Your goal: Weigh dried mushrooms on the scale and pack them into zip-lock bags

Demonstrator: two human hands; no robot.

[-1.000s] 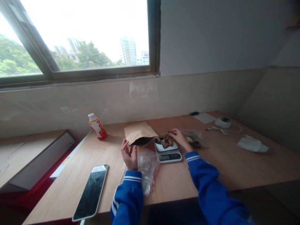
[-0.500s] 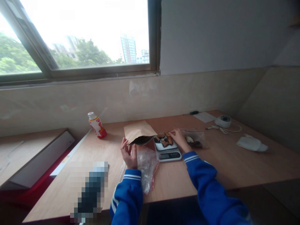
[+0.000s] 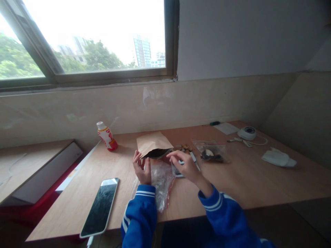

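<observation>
My left hand (image 3: 142, 169) holds the open mouth of a brown paper pouch (image 3: 153, 144), fingers curled on its lower edge. My right hand (image 3: 184, 165) hovers over a small kitchen scale (image 3: 192, 157), hiding most of it, with its fingers reaching toward the pouch mouth; whether it holds a piece I cannot make out. Brown dried pieces (image 3: 184, 148) lie on the scale's far side. A crumpled clear plastic bag (image 3: 161, 182) lies on the table beneath both hands.
A zip bag with dark pieces (image 3: 212, 152) lies right of the scale. A phone (image 3: 100, 206) rests near the front edge, a small drink bottle (image 3: 106, 136) at the back left. A white round device (image 3: 247, 133) with a cable and a white cloth (image 3: 278, 158) sit at the right.
My right hand has left the far side of the scale and moved left and nearer, toward the pouch mouth. My left hand and the pouch have stayed put.
</observation>
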